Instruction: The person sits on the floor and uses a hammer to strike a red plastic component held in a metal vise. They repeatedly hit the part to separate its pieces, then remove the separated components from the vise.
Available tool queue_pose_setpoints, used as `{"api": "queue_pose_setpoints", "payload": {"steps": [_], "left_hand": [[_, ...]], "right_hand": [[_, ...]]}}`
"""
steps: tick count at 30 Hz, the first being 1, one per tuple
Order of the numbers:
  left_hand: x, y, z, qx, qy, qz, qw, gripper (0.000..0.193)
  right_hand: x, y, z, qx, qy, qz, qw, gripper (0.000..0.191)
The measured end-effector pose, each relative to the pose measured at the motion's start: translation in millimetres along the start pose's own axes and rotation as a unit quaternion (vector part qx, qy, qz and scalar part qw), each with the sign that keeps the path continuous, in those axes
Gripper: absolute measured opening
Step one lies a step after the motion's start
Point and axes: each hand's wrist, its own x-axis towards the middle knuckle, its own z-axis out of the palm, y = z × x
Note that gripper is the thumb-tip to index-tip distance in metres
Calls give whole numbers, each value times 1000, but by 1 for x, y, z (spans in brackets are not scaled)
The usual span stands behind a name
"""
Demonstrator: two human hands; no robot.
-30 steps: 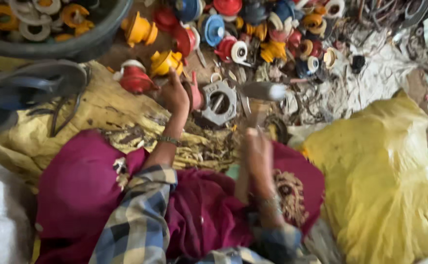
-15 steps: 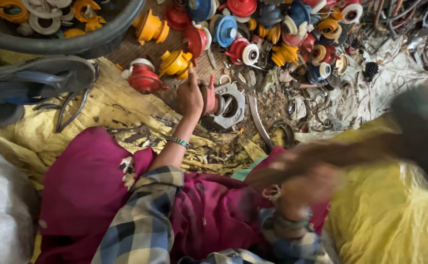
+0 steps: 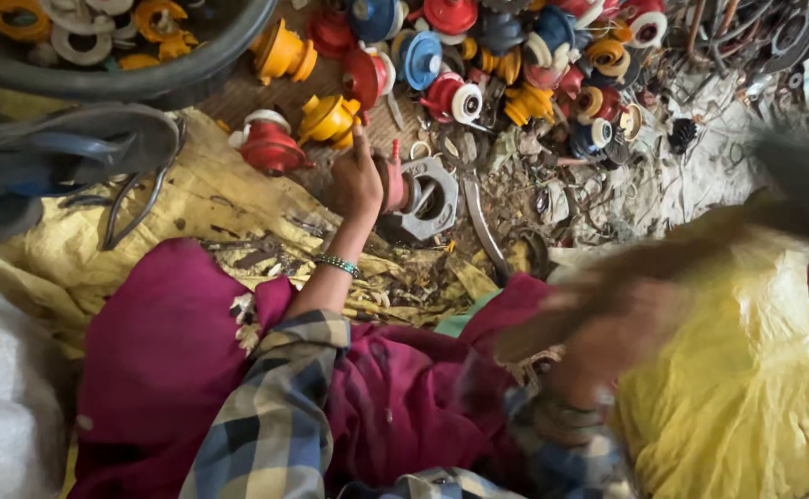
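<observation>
Left hand (image 3: pixel 360 180): closed around a red plastic piece (image 3: pixel 393 183) held against a grey metal ring (image 3: pixel 430 197) on the floor.
Right hand (image 3: pixel 608 346): blurred, gripping a wooden handle (image 3: pixel 644 263); the tool's head is smeared.
Beyond: coloured spools (image 3: pixel 450 97) piled near the ring.
Sides: yellow sack (image 3: pixel 746 388) at right, black tub (image 3: pixel 127 79) at upper left.

The left hand (image 3: pixel 360 180) is stretched forward, arm nearly straight, fingers curled closed, a beaded bracelet on the wrist; the right hand (image 3: pixel 608 346) is raised near the body, blurred, fingers clenched in a grip
</observation>
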Motion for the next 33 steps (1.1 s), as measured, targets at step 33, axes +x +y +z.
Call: {"api": "queue_pose_setpoints", "payload": {"steps": [33], "left_hand": [[10,-32,13,-11,11,52,999,77]], "right_hand": [[-19,-142,24,494,-496,391,597,28]]}}
